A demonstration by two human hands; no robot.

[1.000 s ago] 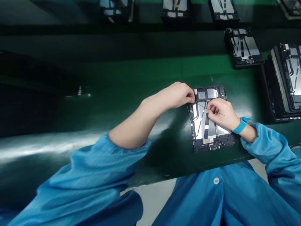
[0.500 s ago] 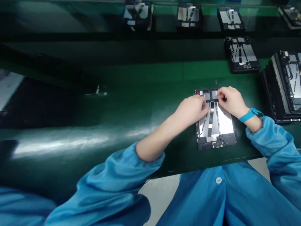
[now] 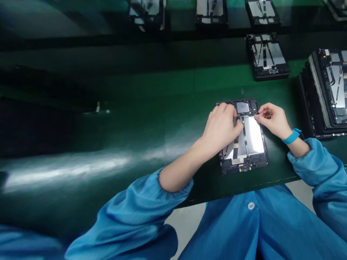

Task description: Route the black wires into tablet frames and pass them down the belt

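An opened tablet (image 3: 255,135), its silvery inside and dark ribbon cables showing, lies flat on the green bench. My left hand (image 3: 221,124) rests over its upper left part, fingers bent and the thumb apart from the index finger; some fingertips are hidden. At the upper right edge of the tablet is my right hand (image 3: 272,119), with thumb and index finger pinched together. What that pinch holds, if anything, is too small to make out. A blue strap (image 3: 292,136) circles my right wrist.
At the right stands a stack of opened tablets (image 3: 337,90). Another opened tablet pile (image 3: 269,54) sits beyond my hands. More opened tablets (image 3: 211,11) line the raised shelf at the back. The bench's front edge (image 3: 195,201) runs close to my lap.
My right hand has moved from over the tablet's top to its right edge. My left hand now covers more of the upper left corner. The camera view has shifted slightly.
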